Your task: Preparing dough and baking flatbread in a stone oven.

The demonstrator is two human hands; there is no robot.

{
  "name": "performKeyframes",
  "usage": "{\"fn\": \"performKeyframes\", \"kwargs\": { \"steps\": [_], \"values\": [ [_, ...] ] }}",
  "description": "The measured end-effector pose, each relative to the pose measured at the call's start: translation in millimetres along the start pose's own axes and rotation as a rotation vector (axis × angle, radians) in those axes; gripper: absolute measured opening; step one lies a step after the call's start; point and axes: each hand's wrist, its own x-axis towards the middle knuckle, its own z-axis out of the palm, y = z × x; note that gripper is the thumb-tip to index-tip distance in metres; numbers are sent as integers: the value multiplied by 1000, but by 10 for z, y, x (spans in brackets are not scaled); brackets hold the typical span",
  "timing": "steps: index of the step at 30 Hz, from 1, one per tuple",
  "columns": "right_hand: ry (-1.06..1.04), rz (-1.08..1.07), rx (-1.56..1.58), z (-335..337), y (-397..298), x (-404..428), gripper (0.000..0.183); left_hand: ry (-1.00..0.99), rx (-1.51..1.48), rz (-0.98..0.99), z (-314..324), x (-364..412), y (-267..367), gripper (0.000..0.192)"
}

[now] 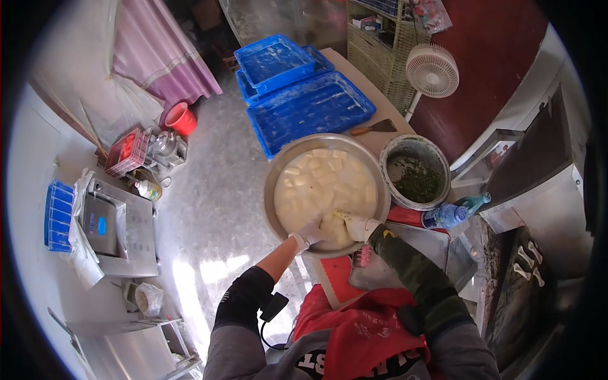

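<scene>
A wide metal basin [271, 190] in front of me holds cloudy pale liquid with many off-white blocks [327, 178], which look like tofu, partly under the surface. Both my hands wear thin translucent gloves and are at the basin's near side. Between them is a pale, rounded piece [335, 231]. My left hand [309, 233] touches its left side, fingers partly in the liquid. On the right, my right hand [357, 225] is against the same piece, with yellow-green bits on its fingertips. Beside the basin stands a round pot [385, 164] with chopped green filling [420, 183] inside.
Blue plastic trays [311, 109] with white residue sit beyond the basin, beside a wooden-handled scraper [375, 127]. Plastic bottles [444, 216] and a metal tray [420, 243] are at the right. A fan [432, 71] stands further back. A red bucket [181, 118] rests on the floor.
</scene>
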Motion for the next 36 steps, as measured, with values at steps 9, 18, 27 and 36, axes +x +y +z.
{"fn": "performKeyframes", "kwargs": {
  "steps": [9,18,27,36],
  "values": [
    [58,-63,1386,-628,-526,-727,41,145,-487,315,389,-241,685,74],
    [503,-161,1110,116,749,-2024,39,-119,-242,427,1804,-128,935,33],
    [503,-315,1171,146,531,-2243,41,138,107,575,1866,-58,714,18],
    [749,-103,1477,-324,529,-2780,31,-270,-373,352,2429,-303,1511,28]
  ]
}}
